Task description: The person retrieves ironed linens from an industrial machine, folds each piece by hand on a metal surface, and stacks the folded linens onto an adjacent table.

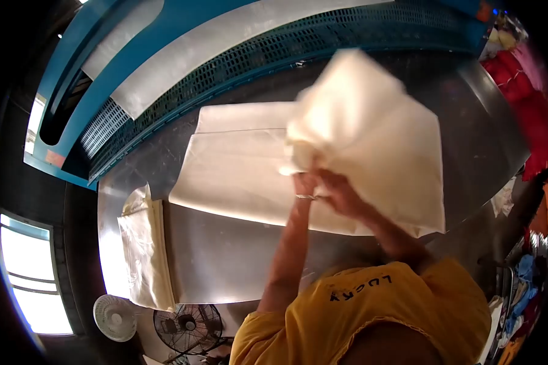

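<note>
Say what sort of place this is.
Probably a laundry or textile workshop; I can't tell which. A large blue machine with slotted panels stands behind a metal table, cream cloth is spread on that table, and coloured fabric is heaped at the right.

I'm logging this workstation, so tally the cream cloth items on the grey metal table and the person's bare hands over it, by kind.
Large cream fabric sheet, spread flat and partly lifted: 1
Long, narrow folded cream cloth bundle: 1
Bare hands, left hand and right hand: 2
Total: 4
</note>
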`<state>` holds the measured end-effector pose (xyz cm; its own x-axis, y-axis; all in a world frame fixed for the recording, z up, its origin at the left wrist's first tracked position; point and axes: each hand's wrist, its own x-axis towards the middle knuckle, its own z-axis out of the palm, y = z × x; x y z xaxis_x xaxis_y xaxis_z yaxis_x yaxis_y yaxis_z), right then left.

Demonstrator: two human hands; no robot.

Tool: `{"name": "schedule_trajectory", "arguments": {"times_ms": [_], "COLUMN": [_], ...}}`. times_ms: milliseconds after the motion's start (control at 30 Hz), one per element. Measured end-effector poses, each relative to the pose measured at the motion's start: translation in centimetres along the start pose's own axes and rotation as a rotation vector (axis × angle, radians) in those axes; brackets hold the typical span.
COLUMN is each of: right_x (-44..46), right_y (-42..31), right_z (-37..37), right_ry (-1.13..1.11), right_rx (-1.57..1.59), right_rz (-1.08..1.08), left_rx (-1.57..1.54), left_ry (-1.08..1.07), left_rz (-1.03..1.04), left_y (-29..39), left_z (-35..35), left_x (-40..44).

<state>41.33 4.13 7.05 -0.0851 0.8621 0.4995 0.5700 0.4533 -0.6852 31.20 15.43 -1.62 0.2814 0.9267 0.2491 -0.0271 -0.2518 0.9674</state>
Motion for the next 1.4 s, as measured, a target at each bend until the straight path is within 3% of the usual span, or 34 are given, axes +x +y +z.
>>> {"name": "schedule_trajectory", "arguments": {"times_ms": [67, 133, 167, 200, 267, 300, 333, 400, 433, 467, 533, 567, 600, 633, 667, 700, 733, 767, 800, 833, 900, 967, 1000, 1067, 1133, 1167, 1267, 1333, 1400], "right_x": [-0.8, -2.8, -4.0, -5.4, -7.6, -9.4, -12.4, -19.0, -19.4, -21.3, -25.3, -24.5, -22.5, -19.3, -14.9, -11.4, -7.9, -5.9, -2.6, 0.6, 3.4, 4.5, 3.8, 2.5, -0.5, -1.0, -0.8, 1.6, 5.3], "right_y": [-2.0, -0.1, 1.7, 1.8, 0.7, 0.8, 2.1, 5.4, 3.7, 4.5, 8.9, 8.5, 7.7, 6.2, 3.5, 2.4, 0.7, 1.3, -0.8, -3.8, -4.7, -4.9, -5.4, -5.0, -3.0, -3.2, -3.1, -2.0, -5.8], "right_z": [3.0, 4.0, 3.5, 2.4, -1.1, -2.9, -4.1, -7.1, -8.5, -8.8, -9.5, -9.4, -8.9, -8.6, -8.1, -7.2, -6.6, -5.6, -4.1, -2.8, 0.4, 2.7, 3.5, 3.6, 5.0, 4.6, 7.6, 10.9, 10.9], "right_ry": [-0.087, -0.075, -0.190, -0.048, 0.024, 0.098, 0.240, 0.399, 0.532, 0.554, 0.599, 0.596, 0.587, 0.574, 0.640, 0.689, 0.663, 0.570, 0.470, 0.414, 0.025, -0.337, -0.420, -0.705, -0.572, -0.619, -0.688, -0.682, -0.707], "right_rx": [-0.177, -0.361, -0.266, -0.328, -0.403, -0.551, -0.642, -0.714, -0.971, -0.803, -0.443, -0.218, 0.010, 0.238, 0.436, 0.491, 0.541, 0.521, 0.572, 0.758, 0.874, 0.455, 0.625, 0.379, -0.098, -0.230, -0.306, -0.183, 0.064], "right_rz": [0.037, 0.029, 0.159, 0.059, 0.107, 0.124, 0.196, 0.684, 0.501, 0.644, 0.897, 0.956, 1.011, 1.052, 0.921, 0.806, 0.814, 0.875, 0.738, 0.670, 0.661, 0.313, 0.293, 0.241, -0.282, -0.377, -0.302, -0.211, -0.130], "left_rx": [-0.341, 0.066, -0.086, 0.118, 1.270, 1.247, 1.221, 0.677, 0.327, -0.019, -0.184, -0.589, -0.783, -0.446, -0.102, 0.486, 0.572, 0.614, 0.658, 0.650, 0.618, -0.021, -0.348, -0.295, -0.266, -0.331, -0.443, -0.585, -0.562], "left_ry": [0.367, 0.608, 0.839, 0.732, 0.877, 1.035, 0.942, 0.803, 0.758, 0.699, 0.503, 0.309, 0.053, -0.096, -0.253, -0.336, -0.495, -0.492, -0.493, -0.476, -0.360, 0.042, 0.253, 0.454, 0.514, 0.550, 0.519, 0.800, 0.864], "left_rz": [-0.257, -0.411, -0.355, -0.284, -0.155, -0.354, -0.483, -0.413, -0.374, -0.330, -0.080, -0.018, -0.102, -0.145, -0.138, 0.196, 0.490, 0.493, 0.494, 0.270, -0.086, -0.358, -0.468, -0.418, -0.506, -0.481, -0.461, -0.335, -0.349], "left_y": [1.3, 0.0, -2.9, -1.4, -5.2, -3.9, -3.6, -3.7, -4.0, -4.2, -0.5, -4.2, -0.9, 0.1, 1.1, 4.5, 7.2, 9.9, 11.5, 10.8, 8.8, 5.0, 4.7, 5.2, 5.7, 7.2, 9.3, 13.5, 13.0], "left_z": [-6.4, -16.1, -20.4, -24.6, -33.3, -34.2, -36.1, -38.3, -38.6, -38.2, -32.4, -31.5, -27.0, -22.9, -18.8, -14.6, -11.8, -8.9, -6.4, -4.3, -1.9, -1.9, -2.2, -4.2, -7.0, -7.6, -9.7, -9.2, -11.9], "left_x": [2.0, 2.2, 1.4, -0.4, -2.7, -2.8, -2.7, -1.1, -0.1, 1.0, 2.5, 3.3, 2.3, 0.1, -2.1, -5.1, -7.5, -9.9, -12.4, -14.9, -18.0, -19.2, -19.0, -19.0, -19.5, -19.2, -19.6, -19.6, -22.9]}}
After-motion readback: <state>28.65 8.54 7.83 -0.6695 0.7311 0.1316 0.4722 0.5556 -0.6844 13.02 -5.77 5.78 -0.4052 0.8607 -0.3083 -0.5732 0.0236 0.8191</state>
